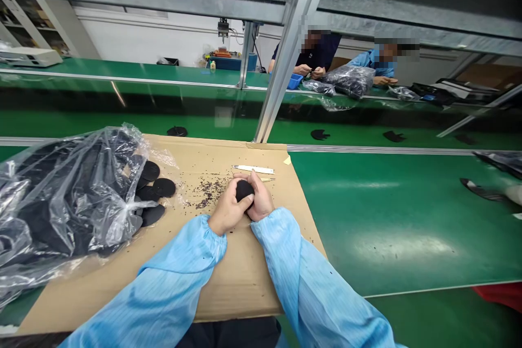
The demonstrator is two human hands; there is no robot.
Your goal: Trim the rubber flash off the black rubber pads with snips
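Note:
Between my two hands is a round black disc point(244, 190), held over the cardboard sheet point(236, 277). My left hand point(228, 210) wraps its near left side, thumb across the front. My right hand point(261, 199) cups it from the right, fingers closed against it. Just beyond my fingers lies a white-handled tool point(253, 169), perhaps a craft knife, with a thin yellowish tool point(267, 179) beside it. Small black scraps point(209, 191) are scattered left of my hands. More black discs point(164, 187) spill from a clear plastic bag point(77, 196) at the left.
A metal post point(291, 49) rises behind the cardboard. On the green belt beyond lie several black pieces point(320, 134). Two people sit across the line, near a blue bin point(294, 81) and plastic bags point(350, 80). The green table point(391, 212) extends to the right.

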